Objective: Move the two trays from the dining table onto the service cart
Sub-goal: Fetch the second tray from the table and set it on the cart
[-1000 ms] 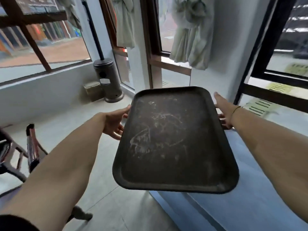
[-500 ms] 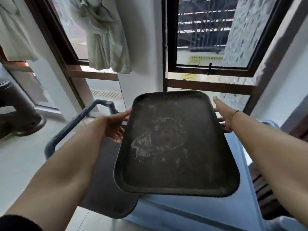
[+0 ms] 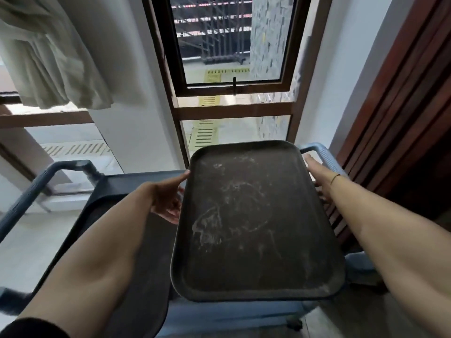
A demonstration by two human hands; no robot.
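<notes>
I hold a dark, scratched rectangular tray (image 3: 251,223) level in front of me. My left hand (image 3: 168,198) grips its left long edge and my right hand (image 3: 319,176) grips its right long edge. The tray hangs above the right part of a blue-grey service cart (image 3: 117,184). A second dark tray (image 3: 144,252) lies on the cart's top at the left, partly hidden by my left forearm and by the tray I hold.
The cart has a handle at its left end (image 3: 31,191) and one at its right end (image 3: 324,154). Behind it stand a wall and tall windows (image 3: 231,45). A dark wooden slatted panel (image 3: 400,132) is close on the right. Curtain fabric (image 3: 51,64) hangs at upper left.
My view has swung right, away from the patio heater and the chair, and the cart now lies under the tray. Both hands keep the same grip on the tray.
</notes>
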